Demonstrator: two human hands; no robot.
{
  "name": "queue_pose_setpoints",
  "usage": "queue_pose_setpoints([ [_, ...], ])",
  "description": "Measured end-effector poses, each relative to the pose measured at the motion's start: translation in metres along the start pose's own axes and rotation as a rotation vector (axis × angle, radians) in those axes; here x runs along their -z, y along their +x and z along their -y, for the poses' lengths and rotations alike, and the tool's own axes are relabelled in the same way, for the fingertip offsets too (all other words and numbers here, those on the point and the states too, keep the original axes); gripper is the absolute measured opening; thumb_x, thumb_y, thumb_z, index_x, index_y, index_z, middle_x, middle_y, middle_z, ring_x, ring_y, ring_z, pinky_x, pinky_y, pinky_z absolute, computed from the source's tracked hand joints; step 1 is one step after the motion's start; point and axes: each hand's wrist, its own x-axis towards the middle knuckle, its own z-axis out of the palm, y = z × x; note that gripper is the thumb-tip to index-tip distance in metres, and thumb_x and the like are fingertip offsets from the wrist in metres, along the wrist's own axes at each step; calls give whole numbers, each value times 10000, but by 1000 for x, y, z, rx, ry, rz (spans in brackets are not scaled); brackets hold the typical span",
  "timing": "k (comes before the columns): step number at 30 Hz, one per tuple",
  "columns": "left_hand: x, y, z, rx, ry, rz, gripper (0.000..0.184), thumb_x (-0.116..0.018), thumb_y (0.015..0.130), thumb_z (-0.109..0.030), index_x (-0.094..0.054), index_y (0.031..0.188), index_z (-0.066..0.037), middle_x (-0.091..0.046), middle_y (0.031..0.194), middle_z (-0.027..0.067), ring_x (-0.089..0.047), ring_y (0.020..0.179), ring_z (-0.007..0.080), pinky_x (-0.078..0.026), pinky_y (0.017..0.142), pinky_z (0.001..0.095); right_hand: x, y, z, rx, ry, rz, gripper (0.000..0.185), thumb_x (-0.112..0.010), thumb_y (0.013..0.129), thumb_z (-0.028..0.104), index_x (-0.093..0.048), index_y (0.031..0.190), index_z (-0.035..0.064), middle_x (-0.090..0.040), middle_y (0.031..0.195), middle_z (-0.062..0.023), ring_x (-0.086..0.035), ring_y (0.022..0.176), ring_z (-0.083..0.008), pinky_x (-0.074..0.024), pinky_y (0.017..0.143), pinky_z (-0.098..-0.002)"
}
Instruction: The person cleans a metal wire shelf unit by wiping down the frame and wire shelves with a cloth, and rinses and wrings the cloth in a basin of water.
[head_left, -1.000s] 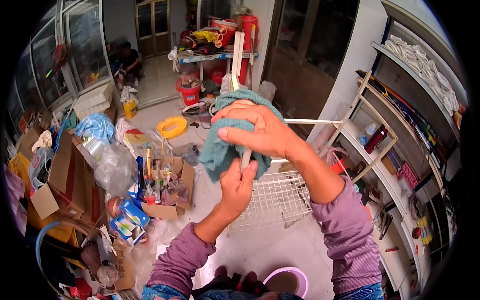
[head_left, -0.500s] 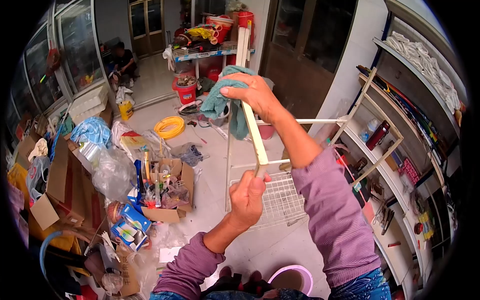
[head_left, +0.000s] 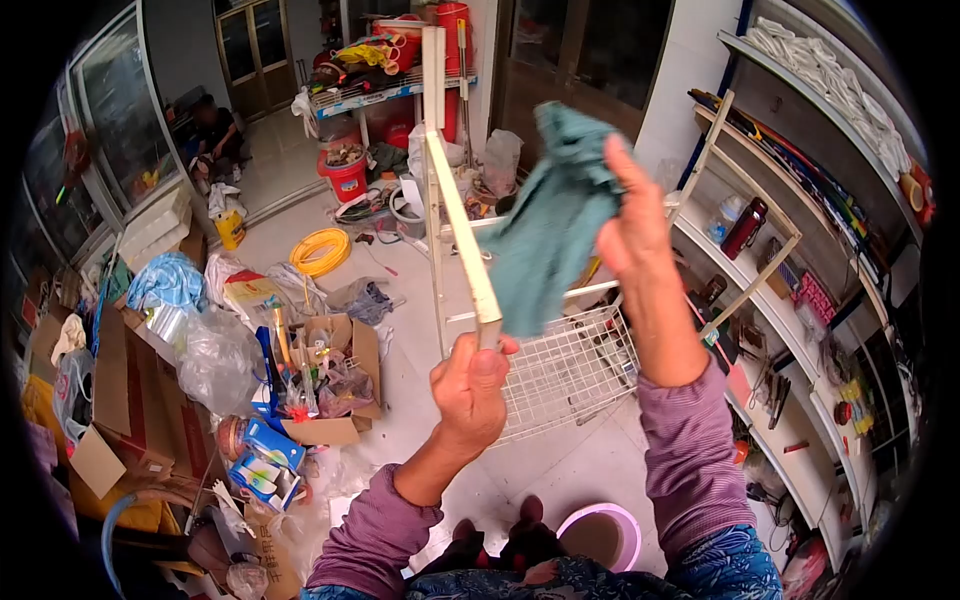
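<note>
My left hand [head_left: 470,392] is closed round the near end of a cream-white bar of a rack frame [head_left: 464,240]. The frame stands in front of me, with a wire grid shelf [head_left: 565,365] low down in it. My right hand [head_left: 645,240] holds a teal cloth [head_left: 560,220] to the right of the bar. The cloth hangs down loosely and is slightly blurred. Its lower left part overlaps the frame in view, and I cannot tell whether it touches.
A purple-rimmed bucket [head_left: 628,520] stands by my feet. On the left are cardboard boxes [head_left: 150,395], plastic bags and a yellow hose coil [head_left: 320,252]. Loaded shelves [head_left: 745,270] line the right side. A red bucket [head_left: 344,172] stands further back; a person [head_left: 215,135] sits at the far left.
My right hand has come off the bar with the cloth and moved right. The cloth, earlier wrapped over the bar, now hangs beside it. My left hand keeps its grip.
</note>
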Motion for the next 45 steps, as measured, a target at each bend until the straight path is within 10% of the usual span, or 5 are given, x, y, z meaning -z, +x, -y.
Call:
queue_pose_setpoints([
  [14,0,-10,2,210,-210,-154,540,-378,901,-529,-457,819,-1,-291,518,-39,-245,419,45,-166,384,197,177,74,-7,382,-1151,-673,477,-652,770,331,-581,1076,-27,-587,1086,-182,-539,1032,-298,-397,901,-364],
  [26,7,-7,2,164,-207,-258,491,-378,908,-517,-468,804,-46,-256,498,-51,-222,397,41,-144,360,198,110,37,-117,583,-1526,388,265,-584,789,225,-582,1028,111,-566,1010,-55,-500,937,-242,-267,931,-466],
  [33,10,-10,1,223,-235,-249,557,-434,855,-572,-541,832,-26,-287,514,-32,-251,433,93,-224,403,221,245,52,-18,602,-1900,5,348,-589,807,307,-565,1088,103,-556,1102,-11,-475,1086,-184,-132,1046,-484],
  [43,10,-7,5,241,-227,-255,534,-369,879,-576,-524,842,-66,-281,517,-45,-263,441,72,-221,399,192,199,20,79,247,-152,-543,196,-602,837,177,-593,945,14,-609,859,-78,-537,781,-149,-434,714,-293],
  [45,7,-6,2,225,-215,-271,523,-357,889,-562,-520,839,-68,-279,515,-44,-261,437,72,-225,401,192,194,6,120,531,-612,-540,179,-587,852,154,-597,965,15,-612,876,-48,-559,762,-126,-461,694,-271],
])
